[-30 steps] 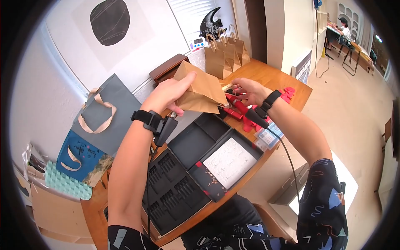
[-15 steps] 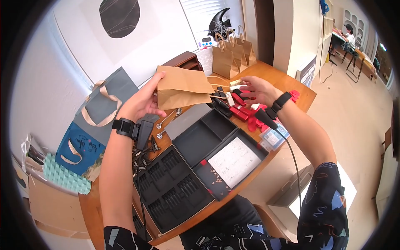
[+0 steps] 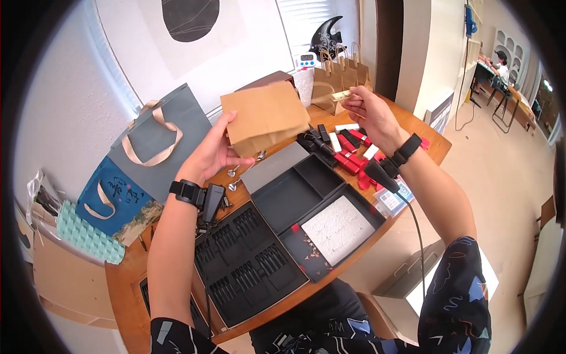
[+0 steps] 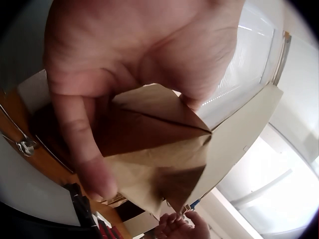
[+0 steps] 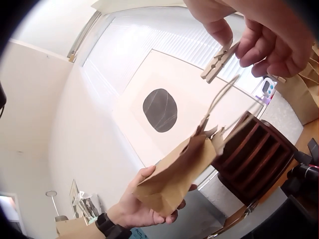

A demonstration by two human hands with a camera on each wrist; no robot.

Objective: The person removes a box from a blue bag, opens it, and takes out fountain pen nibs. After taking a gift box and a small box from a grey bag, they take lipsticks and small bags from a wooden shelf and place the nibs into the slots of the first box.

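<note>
Your left hand (image 3: pixel 213 150) grips the paper bag (image 3: pixel 265 115), your right hand (image 3: pixel 376 121) pinches a clothespin (image 3: pixel 341 95); you're probably readying to clip, which calls for bringing both together.

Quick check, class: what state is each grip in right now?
Left grip: closed, holding a brown paper bag.
Right grip: closed, pinching a wooden clothespin.

I've a wood tbl (image 3: pixel 420 125) here w/ blk slotted tray (image 3: pixel 250 265), open blk box (image 3: pixel 283 192), red/blk/wht small boxes (image 3: pixel 349 164), metal pcs (image 3: pixel 233 186), kraft bags (image 3: pixel 327 82) at back.
</note>
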